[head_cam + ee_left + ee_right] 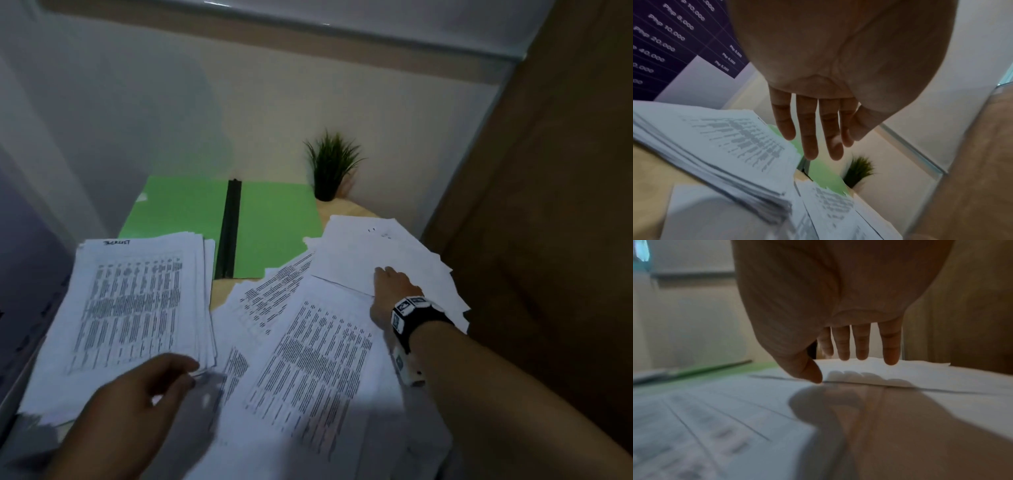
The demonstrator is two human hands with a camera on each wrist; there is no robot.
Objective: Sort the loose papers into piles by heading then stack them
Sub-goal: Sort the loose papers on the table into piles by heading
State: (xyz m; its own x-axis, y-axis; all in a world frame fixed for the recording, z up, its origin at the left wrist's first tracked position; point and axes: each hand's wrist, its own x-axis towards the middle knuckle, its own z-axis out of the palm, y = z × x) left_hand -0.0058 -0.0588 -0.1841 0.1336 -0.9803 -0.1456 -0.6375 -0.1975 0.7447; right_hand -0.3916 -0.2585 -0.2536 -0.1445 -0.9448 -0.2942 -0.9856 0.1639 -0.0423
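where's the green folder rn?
Head view: the green folder lies open at the table's far side, left of the potted plant, behind the paper stack.

Stack (137,301) is taking up the left of the head view; loose sheets (308,342) are covering the centre and lower right. Bare desk (222,291) is showing only as a narrow strip between them. Open folder (274,233) is lying flat behind, upper centre. Plant (330,168) is standing upright at the far corner. Brown panel (548,205) is closing off the right side.
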